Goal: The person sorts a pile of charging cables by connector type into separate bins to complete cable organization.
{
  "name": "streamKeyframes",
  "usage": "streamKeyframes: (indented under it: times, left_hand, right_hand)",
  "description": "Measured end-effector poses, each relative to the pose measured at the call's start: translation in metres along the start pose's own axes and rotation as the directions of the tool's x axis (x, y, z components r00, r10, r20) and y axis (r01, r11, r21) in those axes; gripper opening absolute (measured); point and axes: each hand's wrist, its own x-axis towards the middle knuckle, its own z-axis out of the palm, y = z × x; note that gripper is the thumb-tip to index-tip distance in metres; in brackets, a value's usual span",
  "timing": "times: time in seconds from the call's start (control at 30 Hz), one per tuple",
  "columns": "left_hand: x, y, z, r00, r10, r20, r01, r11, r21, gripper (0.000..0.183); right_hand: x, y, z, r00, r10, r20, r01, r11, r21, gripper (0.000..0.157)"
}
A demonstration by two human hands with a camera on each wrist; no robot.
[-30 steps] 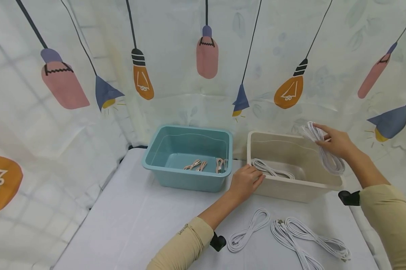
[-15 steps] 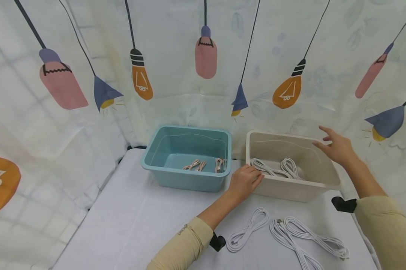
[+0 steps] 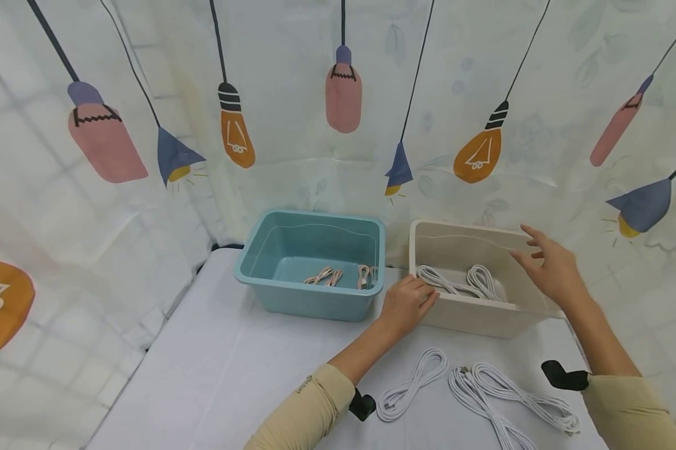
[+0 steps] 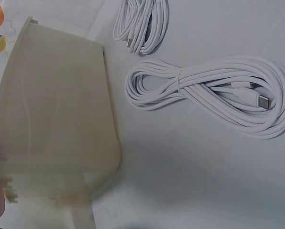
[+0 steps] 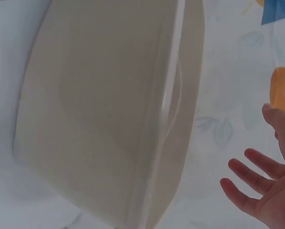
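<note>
**Left Hand Gripped Beige Bin; Right Hand Was Free**

The left hand (image 3: 403, 305) grasped the rim of the beige bin (image 3: 467, 317) at its near left corner. The right hand (image 3: 553, 275) held nothing; its fingers were spread at the bin's right end. The bin stood by the far edge of the table (image 3: 203, 375), toward the right corner. Two white cable bundles (image 3: 486, 286) lay inside it. In front, toward the table's right edge, lay a single coiled cable (image 3: 412, 385) and a touching pair of coils (image 3: 520, 395). The teal bin (image 3: 310, 301), also along the far edge, contained pinkish cables (image 3: 363, 276).
</note>
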Motion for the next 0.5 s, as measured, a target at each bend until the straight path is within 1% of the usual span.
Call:
streamKeyframes:
  times: [0.13,0.27,0.37,0.5]
  left_hand:
    - [0.000,0.000,0.000,1.000,0.001,-0.003,-0.001,1.000,-0.006,0.012]
    - [0.000,0.000,-0.001,1.000,-0.003,0.005,0.003,1.000,-0.003,0.012]
    - [0.000,0.000,-0.001,1.000,-0.004,0.007,0.004,1.000,0.002,0.012]
    - [0.000,0.000,-0.001,1.000,-0.006,0.001,0.006,1.000,0.005,0.012]
  right_hand:
    - [-0.011,-0.011,0.006,0.997,-0.060,-0.051,0.060,0.998,0.006,0.059]
    - [-0.022,-0.021,0.016,0.986,-0.129,-0.107,0.130,0.992,0.003,0.057]
    - [-0.030,-0.029,0.024,0.972,-0.178,-0.155,0.180,0.984,0.000,0.057]
    - [-0.039,-0.036,0.035,0.938,-0.255,-0.237,0.259,0.966,-0.013,0.061]
